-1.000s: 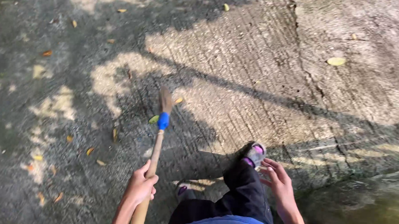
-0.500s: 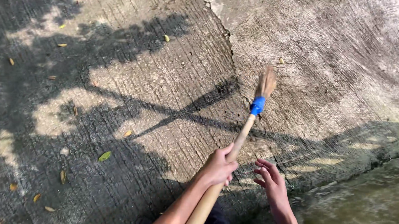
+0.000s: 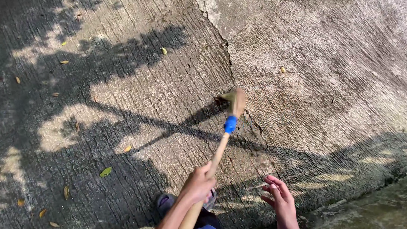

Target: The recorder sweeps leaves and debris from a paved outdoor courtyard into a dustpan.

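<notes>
At the centre of the view, your left hand (image 3: pixel 197 185) is closed around the wooden handle of the broom (image 3: pixel 220 149), gripping it partway up. The broom runs forward and slightly right from that hand; its bristle head, just past a blue band, meets the concrete ground (image 3: pixel 333 79) beside a long crack (image 3: pixel 218 35). Your right hand (image 3: pixel 281 206) is off the handle, near it on the right, fingers spread and holding nothing.

Progress, as a judgement: the concrete to the right of the crack appears largely free of leaves, with one small leaf (image 3: pixel 282 70) remaining. The shaded area to the left is not yet swept; scattered leaves (image 3: pixel 105 172) lie across it, well apart from one another and from the broom head.

Below the hands, one shoe (image 3: pixel 165 202) shows on the ground. At the lower right, a darker strip (image 3: pixel 372 222) borders the concrete.

No packages, labels or signs are visible.
</notes>
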